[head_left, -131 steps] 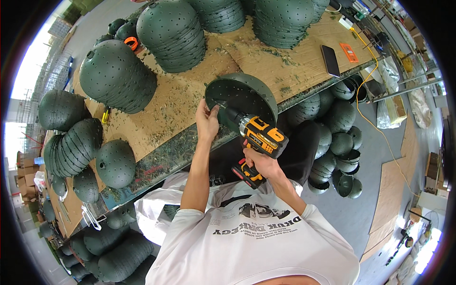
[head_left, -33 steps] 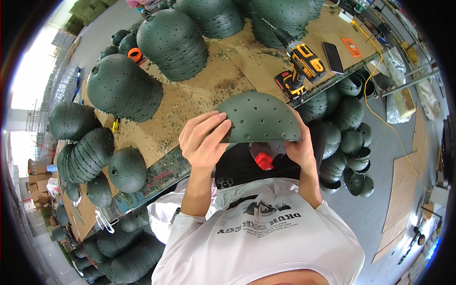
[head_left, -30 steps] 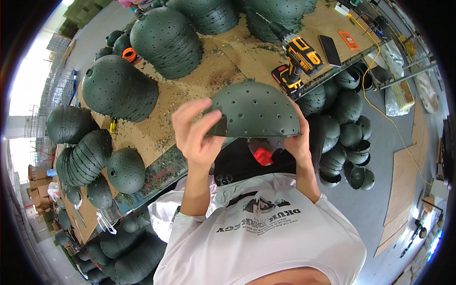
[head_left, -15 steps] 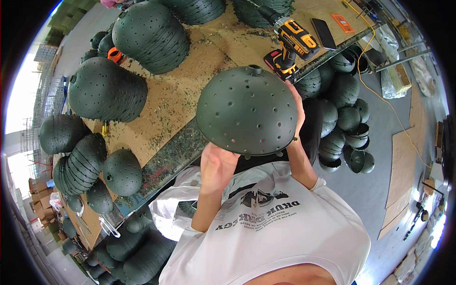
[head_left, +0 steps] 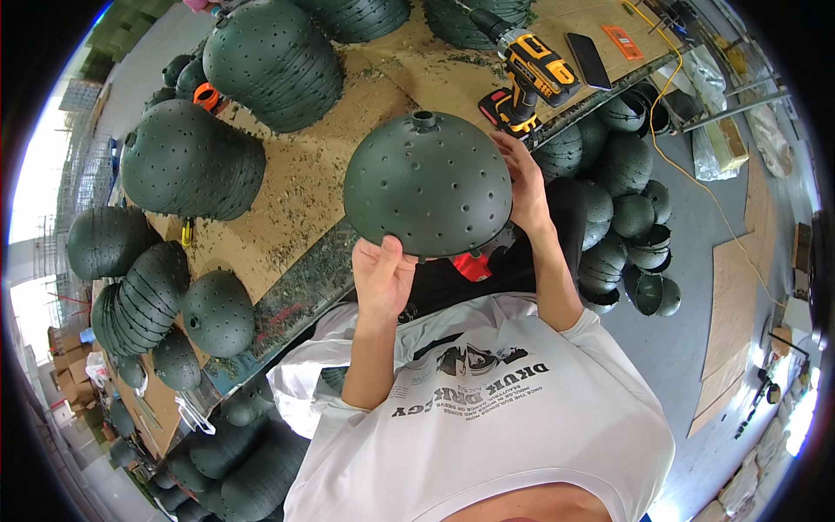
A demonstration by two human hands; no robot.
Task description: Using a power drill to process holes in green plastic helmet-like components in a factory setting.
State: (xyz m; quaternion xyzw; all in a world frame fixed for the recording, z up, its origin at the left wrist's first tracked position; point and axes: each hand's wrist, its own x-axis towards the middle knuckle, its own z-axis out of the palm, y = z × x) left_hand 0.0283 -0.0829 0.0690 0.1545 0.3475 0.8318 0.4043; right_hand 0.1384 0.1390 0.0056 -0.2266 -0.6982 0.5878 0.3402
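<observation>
Nearest the camera, the person's white printed T-shirt (head_left: 487, 418) fills the lower frame, both forearms rising from it. The left hand (head_left: 383, 274) curls its fingers around the lower rim of a dark green perforated dome (head_left: 428, 184), at about seven o'clock on it. The right hand (head_left: 522, 187) grips the dome's edge at three o'clock, fingers spread along the rim. The dome is held up in the air between the two hands, in front of the bench (head_left: 287, 196), its short neck pointing up. Beyond it, at one o'clock, a yellow-and-black cordless drill (head_left: 526, 74) lies on the bench beside a dark phone (head_left: 588, 61). Farther off, at ten to eleven o'clock, stacks of the same domes (head_left: 191, 161) stand on the shaving-strewn bench. More domes (head_left: 626, 209) lie heaped on the floor at three o'clock.
</observation>
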